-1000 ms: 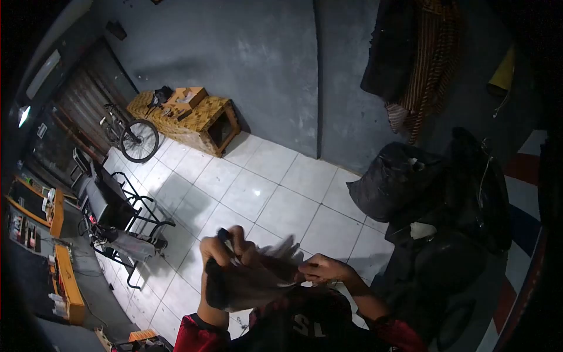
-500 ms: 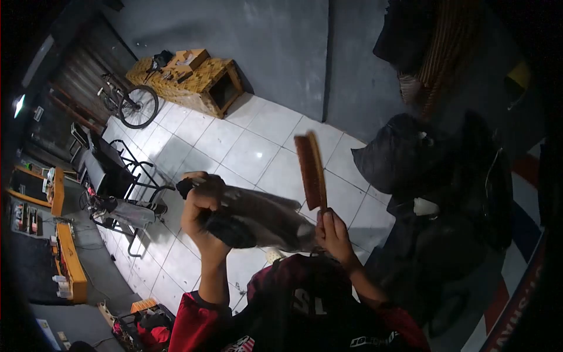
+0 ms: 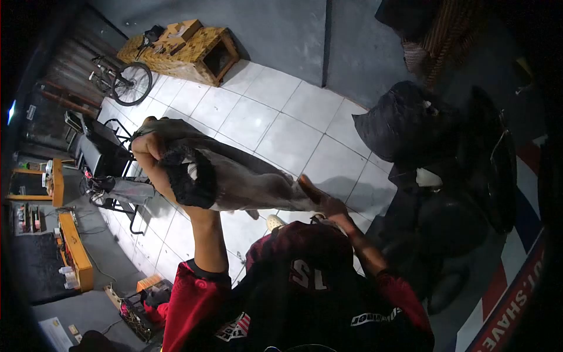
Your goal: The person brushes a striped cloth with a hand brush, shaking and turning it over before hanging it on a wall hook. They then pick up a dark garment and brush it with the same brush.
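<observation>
Left hand (image 3: pixel 149 149) clenched on one end of grey cloth (image 3: pixel 252 179), black fuzzy band (image 3: pixel 202 182) beside wrist. Right hand (image 3: pixel 335 210) grips brown brush (image 3: pixel 311 189) at other end; can't tell if it pinches cloth too. Cloth spans between hands, above tiled floor (image 3: pixel 293 126).

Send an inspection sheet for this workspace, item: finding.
Surface: white tiled floor, small dark marks near the wearer's feet.
Job's things: grey cloth with a fuzzy black part, held above the floor; brush at its far end.
Clutter: bulging black bag at right; open box on the table with the yellow cover.
Grippers: bare hands; left hand grips the cloth, right hand holds the brush.
Cables: thin cable beside the orange shelf.
Surroundings: bicycle by the table, black chair at left, grey walls.
</observation>
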A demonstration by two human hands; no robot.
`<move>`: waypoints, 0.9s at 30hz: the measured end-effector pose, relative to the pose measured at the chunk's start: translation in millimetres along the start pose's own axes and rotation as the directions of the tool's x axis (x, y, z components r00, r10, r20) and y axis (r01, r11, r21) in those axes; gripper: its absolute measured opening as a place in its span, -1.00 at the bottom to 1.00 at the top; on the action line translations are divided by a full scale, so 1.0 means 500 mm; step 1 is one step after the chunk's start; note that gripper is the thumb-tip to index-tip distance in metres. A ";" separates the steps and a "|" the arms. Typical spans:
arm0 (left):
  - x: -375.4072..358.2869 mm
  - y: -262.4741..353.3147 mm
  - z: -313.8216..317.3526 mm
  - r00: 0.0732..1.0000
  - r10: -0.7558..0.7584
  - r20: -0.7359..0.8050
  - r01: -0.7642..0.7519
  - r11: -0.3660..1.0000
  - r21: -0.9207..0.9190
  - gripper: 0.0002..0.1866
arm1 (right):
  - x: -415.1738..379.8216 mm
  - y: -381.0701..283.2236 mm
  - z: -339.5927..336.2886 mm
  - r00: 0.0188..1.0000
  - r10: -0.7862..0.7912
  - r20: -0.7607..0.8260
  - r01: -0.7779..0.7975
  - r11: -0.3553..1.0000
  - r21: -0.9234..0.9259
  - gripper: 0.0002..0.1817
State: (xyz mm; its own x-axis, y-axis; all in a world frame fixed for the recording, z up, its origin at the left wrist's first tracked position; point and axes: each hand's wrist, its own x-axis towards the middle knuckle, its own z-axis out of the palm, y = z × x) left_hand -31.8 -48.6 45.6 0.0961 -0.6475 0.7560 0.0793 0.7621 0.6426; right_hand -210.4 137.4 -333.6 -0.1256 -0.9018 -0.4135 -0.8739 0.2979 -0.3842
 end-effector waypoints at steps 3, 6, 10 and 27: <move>-0.026 -0.007 -0.004 0.997 0.014 0.075 -0.030 0.977 0.210 -0.62 | 0.000 -0.054 -0.104 0.966 0.140 -0.215 -0.006 0.850 0.526 -0.61; -0.048 -0.005 0.013 0.975 -0.028 0.222 -0.004 0.990 0.143 -0.55 | -0.086 -0.216 -0.336 0.986 0.019 -0.165 0.160 0.174 0.972 -0.65; -0.060 -0.009 0.033 0.958 0.044 0.283 -0.113 0.966 0.232 -0.55 | -0.098 -0.263 -0.341 0.901 -0.302 -0.312 0.346 0.064 0.936 -0.69; -0.038 -0.029 -0.014 0.840 -0.354 0.412 -0.072 0.679 0.731 -0.71 | -0.025 -0.025 -0.101 0.959 0.251 0.134 -0.282 0.767 0.577 -0.69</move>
State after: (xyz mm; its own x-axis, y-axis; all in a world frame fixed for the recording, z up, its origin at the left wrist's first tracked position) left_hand -27.7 -47.4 21.1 -0.3560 -0.8142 0.4586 -0.6781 0.5628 0.4727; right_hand -221.7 129.1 -281.7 -0.2772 -0.7476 -0.6036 -0.3635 0.6631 -0.6544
